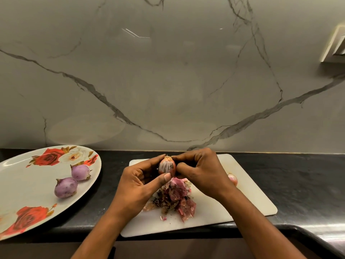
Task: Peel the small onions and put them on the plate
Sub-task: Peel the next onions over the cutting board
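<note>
In the head view, we are holding one small onion (166, 166) between the fingers of both hands, over the cutting board (242, 199). Our left hand (141, 182) is curling round it with the thumb pressing its lower side; our right hand (201, 172) is pinching the dry skin near the root tuft. We are judging it light and firm, with brittle skin and slippery flesh beneath, so gripping at the ends seems best. Peels (177, 199) are lying below the fingers, and two peeled onions (65, 187) are lying on the plate (22, 184), well left of them.

Place: a home kitchen
Evidence: dark stone counter (280, 176), veined marble backsplash (168, 81), white cutting board (233, 202) (onion skins (179, 199) piled there), floral plate (28, 176)
</note>
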`<action>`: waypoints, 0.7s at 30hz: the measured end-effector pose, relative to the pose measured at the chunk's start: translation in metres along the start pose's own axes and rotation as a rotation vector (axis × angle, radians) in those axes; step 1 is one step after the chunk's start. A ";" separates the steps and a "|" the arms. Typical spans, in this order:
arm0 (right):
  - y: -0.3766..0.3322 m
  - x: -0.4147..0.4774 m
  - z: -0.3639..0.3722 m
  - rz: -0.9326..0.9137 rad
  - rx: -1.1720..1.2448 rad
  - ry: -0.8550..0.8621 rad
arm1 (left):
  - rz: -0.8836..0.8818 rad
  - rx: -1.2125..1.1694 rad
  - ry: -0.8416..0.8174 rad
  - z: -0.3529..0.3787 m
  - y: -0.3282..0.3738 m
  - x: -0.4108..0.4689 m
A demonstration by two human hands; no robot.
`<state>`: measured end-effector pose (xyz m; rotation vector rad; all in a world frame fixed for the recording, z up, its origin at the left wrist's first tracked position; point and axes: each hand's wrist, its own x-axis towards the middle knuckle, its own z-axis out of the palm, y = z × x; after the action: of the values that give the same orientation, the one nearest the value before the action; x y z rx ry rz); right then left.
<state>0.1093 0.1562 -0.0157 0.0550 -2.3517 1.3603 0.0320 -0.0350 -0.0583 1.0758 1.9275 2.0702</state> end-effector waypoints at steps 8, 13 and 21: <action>0.002 -0.003 0.002 0.027 0.046 -0.006 | -0.018 0.009 0.001 -0.001 -0.002 0.001; 0.000 -0.007 0.003 0.020 0.068 -0.061 | -0.031 0.022 -0.036 -0.002 -0.002 0.001; 0.005 -0.006 -0.001 0.114 0.251 -0.042 | -0.059 -0.018 -0.051 -0.005 -0.005 0.001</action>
<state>0.1135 0.1590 -0.0216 0.0236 -2.2347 1.7190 0.0262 -0.0380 -0.0624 1.0441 1.8903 2.0057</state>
